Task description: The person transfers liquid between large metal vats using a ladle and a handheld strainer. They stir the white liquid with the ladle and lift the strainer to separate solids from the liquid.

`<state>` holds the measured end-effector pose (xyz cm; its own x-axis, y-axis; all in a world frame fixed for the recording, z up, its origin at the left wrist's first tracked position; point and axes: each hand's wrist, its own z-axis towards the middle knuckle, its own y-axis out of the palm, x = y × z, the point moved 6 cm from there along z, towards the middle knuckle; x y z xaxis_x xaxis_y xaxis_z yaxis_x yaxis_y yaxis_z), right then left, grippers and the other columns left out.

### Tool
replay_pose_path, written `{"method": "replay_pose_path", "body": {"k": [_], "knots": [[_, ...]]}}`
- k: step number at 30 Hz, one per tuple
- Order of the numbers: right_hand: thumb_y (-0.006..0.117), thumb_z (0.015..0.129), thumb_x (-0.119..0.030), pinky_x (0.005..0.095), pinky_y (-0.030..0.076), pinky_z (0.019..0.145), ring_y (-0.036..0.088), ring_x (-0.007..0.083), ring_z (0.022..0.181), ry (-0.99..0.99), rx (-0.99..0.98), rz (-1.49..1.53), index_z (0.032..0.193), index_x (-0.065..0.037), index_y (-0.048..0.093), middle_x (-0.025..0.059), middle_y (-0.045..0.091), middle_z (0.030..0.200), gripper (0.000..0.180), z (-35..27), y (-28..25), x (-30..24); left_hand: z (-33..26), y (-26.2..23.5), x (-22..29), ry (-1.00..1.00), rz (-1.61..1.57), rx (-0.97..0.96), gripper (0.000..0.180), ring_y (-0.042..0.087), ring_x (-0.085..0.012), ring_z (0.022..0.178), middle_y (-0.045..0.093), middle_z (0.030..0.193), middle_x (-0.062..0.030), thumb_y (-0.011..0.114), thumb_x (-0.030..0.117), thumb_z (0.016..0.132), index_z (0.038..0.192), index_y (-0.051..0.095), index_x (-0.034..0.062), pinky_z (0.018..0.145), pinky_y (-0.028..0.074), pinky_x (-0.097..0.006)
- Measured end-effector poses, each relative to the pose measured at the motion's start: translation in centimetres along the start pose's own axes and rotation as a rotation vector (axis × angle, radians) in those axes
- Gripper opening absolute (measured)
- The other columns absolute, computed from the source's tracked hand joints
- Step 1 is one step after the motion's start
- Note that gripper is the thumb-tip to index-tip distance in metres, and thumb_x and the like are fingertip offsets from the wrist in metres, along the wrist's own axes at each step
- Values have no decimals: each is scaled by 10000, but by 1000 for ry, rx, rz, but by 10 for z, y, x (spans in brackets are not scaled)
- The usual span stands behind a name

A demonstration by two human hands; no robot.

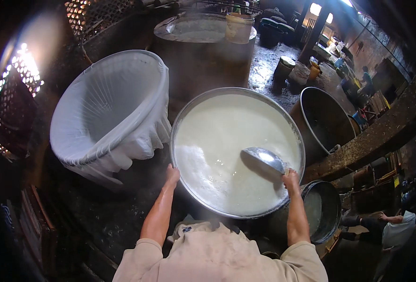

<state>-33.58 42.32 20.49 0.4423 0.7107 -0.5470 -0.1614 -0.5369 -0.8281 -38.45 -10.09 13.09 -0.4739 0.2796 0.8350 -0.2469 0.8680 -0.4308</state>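
**Inspector:** State the position of your left hand.

**Worker:** My left hand (pixel 172 175) is at the near-left rim of the large metal vat (pixel 184 123). The forearm runs straight up from my sleeve, elbow low, wrist extended. The fingers are laid against the rim's edge. Whether that grip is clenched round the rim or only pressed against it, I cannot tell.

**Inspector:** And the right?

**Worker:** My right hand (pixel 290 177) is at the near-right rim of the same vat, forearm nearly vertical. Its grip is clenched on the handle end of a metal ladle (pixel 264 159). The ladle's bowl sits over the white liquid (pixel 226 136), tilted, just inside the rim and left of my knuckles.

**Inspector:** Condition of the contents?

**Worker:** The liquid fills the vat close to the brim, frothy along the near-left part.

**Inspector:** Surroundings?

**Worker:** A basket lined with white cloth (pixel 109 108) leans to the left, just beside the vat. A smaller pot (pixel 323 211) stands below my right arm. A dark empty vat (pixel 325 117) stands to the right, and another vat (pixel 194 28) stands behind.
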Motion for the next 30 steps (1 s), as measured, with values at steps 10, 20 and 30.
{"method": "replay_pose_path", "body": {"k": [10, 20, 30], "knots": [[522, 645, -75, 341, 478, 390, 581, 236, 470, 22, -121, 33, 865, 47, 564, 178, 592, 629, 256, -51, 104, -4, 12, 6, -10, -1, 16, -85, 348, 505, -347, 1015, 526, 1045, -245, 453, 98, 774, 1084, 439, -59, 836, 390, -384], [561, 628, -85, 330, 457, 423, 563, 212, 480, 18, -208, 171, 842, 14, 570, 146, 578, 615, 236, -116, 151, -73, 34, 14, -40, -102, -48, -276, 514, 443, -341, 1106, 440, 1185, -259, 494, 163, 792, 1219, 328, -69, 895, 370, -366], [602, 659, -68, 269, 411, 402, 498, 118, 495, 114, -451, 414, 940, -2, 551, 55, 537, 613, 292, -145, 123, -167, 44, 21, -54, 90, -26, -208, 416, 476, -370, 1048, 513, 1075, -251, 525, 156, 751, 1107, 427, -34, 871, 374, -390]]}}
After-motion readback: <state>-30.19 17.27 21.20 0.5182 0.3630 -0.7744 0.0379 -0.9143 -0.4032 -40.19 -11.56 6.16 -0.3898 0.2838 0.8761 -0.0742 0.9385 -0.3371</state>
